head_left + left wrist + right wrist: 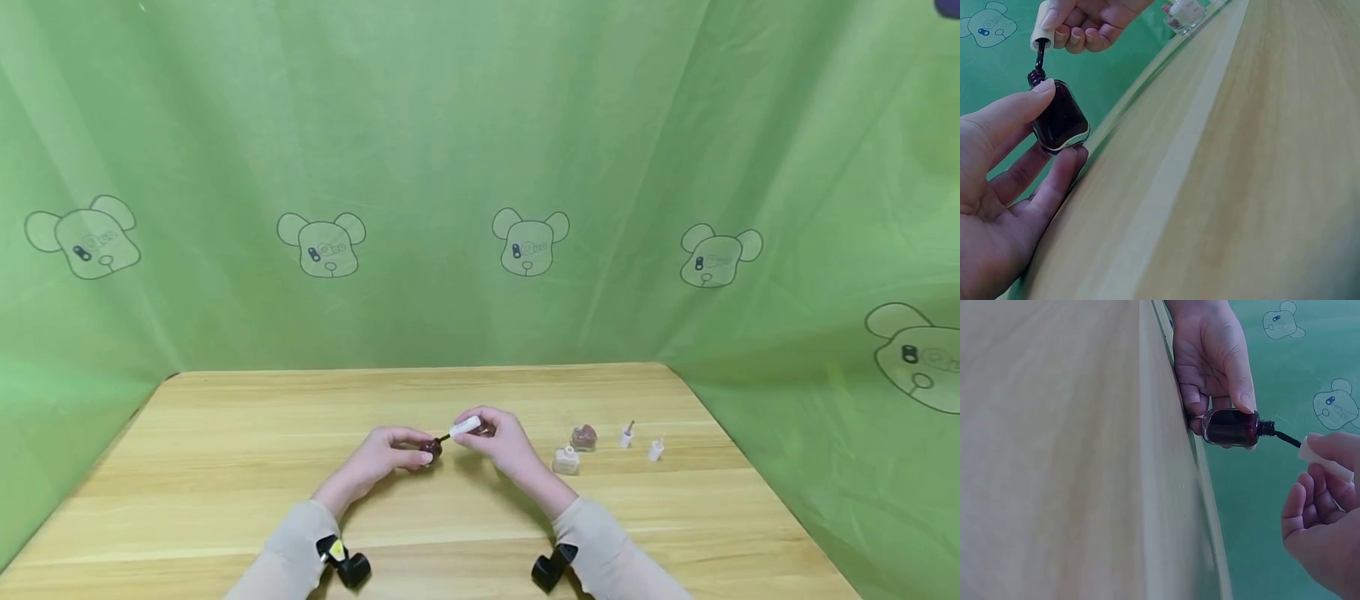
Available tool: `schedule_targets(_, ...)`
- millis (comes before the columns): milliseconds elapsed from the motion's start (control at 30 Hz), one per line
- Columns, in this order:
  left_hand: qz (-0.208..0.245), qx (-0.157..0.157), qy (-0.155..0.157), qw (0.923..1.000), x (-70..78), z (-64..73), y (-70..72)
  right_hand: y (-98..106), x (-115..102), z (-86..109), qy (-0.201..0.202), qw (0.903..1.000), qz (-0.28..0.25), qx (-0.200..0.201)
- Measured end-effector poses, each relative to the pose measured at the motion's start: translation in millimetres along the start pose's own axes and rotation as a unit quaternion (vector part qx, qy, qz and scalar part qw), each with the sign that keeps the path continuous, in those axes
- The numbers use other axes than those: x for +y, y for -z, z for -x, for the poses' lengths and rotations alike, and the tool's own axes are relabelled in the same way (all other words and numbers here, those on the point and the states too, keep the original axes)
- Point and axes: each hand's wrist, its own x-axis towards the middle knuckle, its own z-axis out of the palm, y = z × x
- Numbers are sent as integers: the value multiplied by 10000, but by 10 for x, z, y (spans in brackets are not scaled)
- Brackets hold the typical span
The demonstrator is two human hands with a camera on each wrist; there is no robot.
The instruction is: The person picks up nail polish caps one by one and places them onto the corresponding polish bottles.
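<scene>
A small glass bottle of dark red nail polish (1063,119) is gripped between the thumb and fingers of my left hand (382,460), tilted with its neck toward the right hand. My right hand (501,437) pinches a white nail polish cap (465,427). From that cap runs a dark-coated brush stem (1287,439), whose far end is at or inside the bottle's neck (1266,428). The bristles are hidden. Both hands are held over the middle of the wooden table.
Right of my right hand stand a bottle of pale polish (566,462) without a cap and a pinkish polish bottle (583,437). Beyond them two white brush caps (626,435) stand with brushes pointing up. Green curtain (420,167) surrounds the wooden table (247,467).
</scene>
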Motion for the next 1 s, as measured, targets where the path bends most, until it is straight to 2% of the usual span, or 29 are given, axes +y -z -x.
schedule_targets(200,4,-32,54,10000,5,10,-8,-6,143,-27,374,9993,78,-29)
schedule_targets(467,-63,-6,65,10000,5,8,-10,-14,93,-21,31,9999,96,-113)
schedule_targets(767,-65,23,64,10000,16,21,-22,-31,88,-1,200,9989,246,-337)
schedule_targets(1000,-112,-76,17,9999,28,8,-28,-43,82,2,390,9975,467,-371)
